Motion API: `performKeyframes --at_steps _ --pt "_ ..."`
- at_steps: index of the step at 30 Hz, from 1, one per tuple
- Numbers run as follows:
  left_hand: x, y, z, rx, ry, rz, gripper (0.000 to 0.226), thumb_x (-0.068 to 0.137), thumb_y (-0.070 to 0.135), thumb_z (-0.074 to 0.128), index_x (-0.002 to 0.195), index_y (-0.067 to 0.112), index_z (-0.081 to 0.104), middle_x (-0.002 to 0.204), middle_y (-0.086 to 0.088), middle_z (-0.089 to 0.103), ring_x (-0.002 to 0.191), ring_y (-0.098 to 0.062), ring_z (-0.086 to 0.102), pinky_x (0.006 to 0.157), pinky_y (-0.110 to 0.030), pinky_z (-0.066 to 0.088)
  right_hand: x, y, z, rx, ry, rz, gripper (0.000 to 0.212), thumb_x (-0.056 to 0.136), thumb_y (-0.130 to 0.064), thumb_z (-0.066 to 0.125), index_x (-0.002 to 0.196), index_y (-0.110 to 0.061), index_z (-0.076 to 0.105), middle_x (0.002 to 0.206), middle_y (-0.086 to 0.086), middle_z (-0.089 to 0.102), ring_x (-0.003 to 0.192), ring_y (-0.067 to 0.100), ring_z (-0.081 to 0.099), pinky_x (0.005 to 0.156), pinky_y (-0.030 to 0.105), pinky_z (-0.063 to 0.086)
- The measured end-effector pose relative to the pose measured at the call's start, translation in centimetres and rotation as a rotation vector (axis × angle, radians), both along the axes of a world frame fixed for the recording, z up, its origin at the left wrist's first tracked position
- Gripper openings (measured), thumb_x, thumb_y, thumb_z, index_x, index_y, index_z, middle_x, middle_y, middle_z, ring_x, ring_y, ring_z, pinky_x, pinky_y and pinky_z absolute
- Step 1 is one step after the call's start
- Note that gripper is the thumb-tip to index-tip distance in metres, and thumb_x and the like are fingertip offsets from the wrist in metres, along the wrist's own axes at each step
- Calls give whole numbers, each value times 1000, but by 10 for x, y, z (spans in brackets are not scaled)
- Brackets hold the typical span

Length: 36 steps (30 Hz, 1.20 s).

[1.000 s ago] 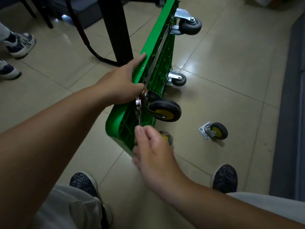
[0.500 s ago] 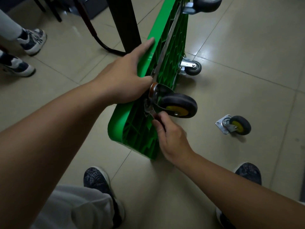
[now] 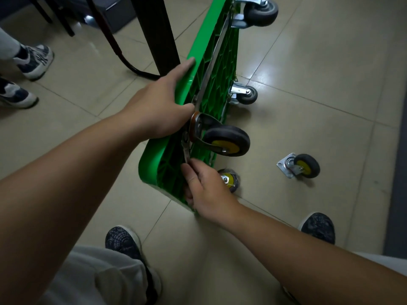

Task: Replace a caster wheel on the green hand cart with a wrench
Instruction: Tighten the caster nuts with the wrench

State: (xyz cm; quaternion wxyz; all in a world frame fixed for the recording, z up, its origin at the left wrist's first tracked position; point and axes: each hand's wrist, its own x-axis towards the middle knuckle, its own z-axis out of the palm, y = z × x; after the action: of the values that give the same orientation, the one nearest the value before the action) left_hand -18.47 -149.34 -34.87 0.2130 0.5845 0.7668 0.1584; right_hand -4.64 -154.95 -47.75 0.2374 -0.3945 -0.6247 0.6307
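The green hand cart (image 3: 211, 69) stands on its side edge on the floor, underside facing right. My left hand (image 3: 160, 108) grips its upper rim, index finger stretched along the edge. A caster wheel (image 3: 226, 140) with a yellow hub sits on the underside near that hand. A metal wrench (image 3: 186, 148) hangs down from the caster's mounting plate. My right hand (image 3: 207, 188) holds the wrench's lower end between its fingers. A second yellow-hub caster (image 3: 230, 180) shows partly behind my right hand.
A loose caster (image 3: 301, 166) with a square plate lies on the tiles to the right. Two grey casters (image 3: 245, 94) (image 3: 259, 9) sit further along the cart. A black post (image 3: 156, 34) stands behind the cart. Another person's shoes (image 3: 33, 62) are at left; my shoes (image 3: 123, 241) (image 3: 318, 227) below.
My right hand has slid down from the caster plate to the wrench's lower end, swinging the wrench downward. My left hand stays on the cart rim.
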Motion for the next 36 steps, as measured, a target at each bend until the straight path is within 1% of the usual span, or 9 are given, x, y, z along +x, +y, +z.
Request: performKeyframes --at_steps 5,12,16,18,20,26,29,32,36 --pt "-2 -3 1 19 4 13 84 92 23 60 154 60 17 137 -8 59 84 -26 68 83 -46 59 1 -11 45 -373 114 53 35 108 -41 36 83 -17 45 54 -1 40 48 19 45 54 34 43" --pt "-4 -5 -4 53 -62 6 83 91 25 63 155 58 21 130 -5 63 88 -27 65 79 -35 54 9 -13 101 -564 156 57 40 107 -48 33 81 -18 38 53 -3 31 41 13 37 44 21 39" --pt "-8 -6 -4 58 -129 10 81 91 28 66 152 61 23 123 0 64 84 -20 68 82 -40 60 22 -22 56 50 -99 -76 42 101 -55 37 75 -23 42 59 -3 46 55 22 49 56 51 49" --pt "-8 -8 -5 79 -160 17 80 91 31 68 151 62 25 120 3 65 82 -16 70 83 -43 61 32 -8 30 287 -286 -112 36 103 -53 35 81 -26 44 70 -1 56 69 25 57 73 52 50" --pt "-9 -10 -8 87 -193 23 78 90 37 67 150 64 25 121 3 65 83 -15 71 84 -44 61 41 7 11 387 -372 -129 32 102 -53 31 88 -28 45 77 1 59 74 25 58 72 48 50" --pt "-12 -24 -14 98 -328 69 74 92 43 68 147 68 25 133 6 56 102 -12 68 95 -41 58 30 21 -17 425 -340 26 27 105 -45 34 98 -22 46 78 6 58 71 29 56 69 51 47" --pt "-7 -39 -14 129 -297 46 72 96 38 65 152 61 26 147 10 49 113 -3 57 102 -37 53 20 18 -15 399 -297 76 26 106 -37 36 100 -15 48 77 5 57 66 16 53 62 35 42" --pt "1 -55 -13 135 -283 43 67 101 32 60 152 60 27 138 17 45 94 13 52 89 -24 51 15 11 -12 354 -192 10 26 106 -38 36 96 -18 49 72 -3 54 65 10 51 54 25 35" --pt "11 -65 -15 155 -362 93 63 104 25 54 152 58 31 133 11 50 93 -1 61 74 -14 54 13 6 -11 299 -109 -32 29 106 -41 33 96 -20 50 75 -1 57 67 13 53 56 29 40"
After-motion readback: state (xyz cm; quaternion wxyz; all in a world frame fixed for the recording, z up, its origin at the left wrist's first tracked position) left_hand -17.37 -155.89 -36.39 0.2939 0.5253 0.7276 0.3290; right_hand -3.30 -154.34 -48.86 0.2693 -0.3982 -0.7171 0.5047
